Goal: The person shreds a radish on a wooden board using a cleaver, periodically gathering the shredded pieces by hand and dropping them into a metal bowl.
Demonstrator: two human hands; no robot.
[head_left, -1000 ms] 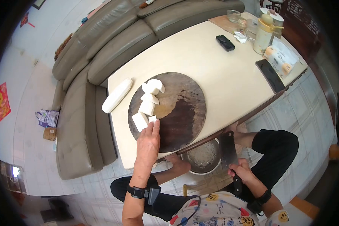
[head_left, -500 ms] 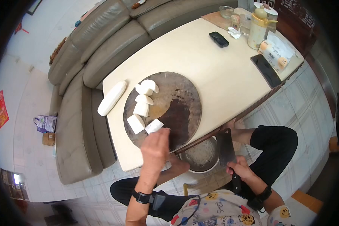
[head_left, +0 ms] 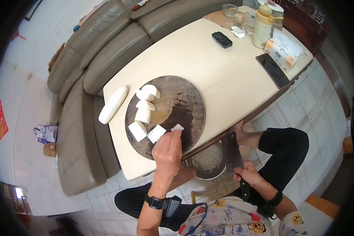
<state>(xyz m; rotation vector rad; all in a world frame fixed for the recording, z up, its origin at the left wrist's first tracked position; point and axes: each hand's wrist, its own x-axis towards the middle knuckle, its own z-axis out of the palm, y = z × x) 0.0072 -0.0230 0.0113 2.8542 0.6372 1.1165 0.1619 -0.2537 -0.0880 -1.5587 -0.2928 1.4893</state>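
Note:
My left hand (head_left: 168, 151) is over the near edge of the round dark cutting board (head_left: 185, 94), its fingertips pinched at a small white piece (head_left: 177, 127). Left of it lies a white block (head_left: 156, 133), with more cut white pieces (head_left: 142, 115) in a row along the board's left side. A whole peeled white root (head_left: 113, 105) rests on the table beside the board. My right hand (head_left: 248, 173) is wrapped round the handle end of a cleaver (head_left: 233, 151), whose blade points away from me near the table's edge.
Below the table edge stands a metal bowl (head_left: 208, 161) of white shreds. On the cream table (head_left: 177, 51) are a phone (head_left: 272, 70), a tissue pack (head_left: 284, 51), a yellow-topped bottle (head_left: 262, 29) and a black object (head_left: 222, 39). A grey sofa (head_left: 106, 55) runs behind.
My left hand has moved right, from beside the white block to the small piece, which now shows clear of the block. The view has shifted slightly. My right hand still holds the cleaver.

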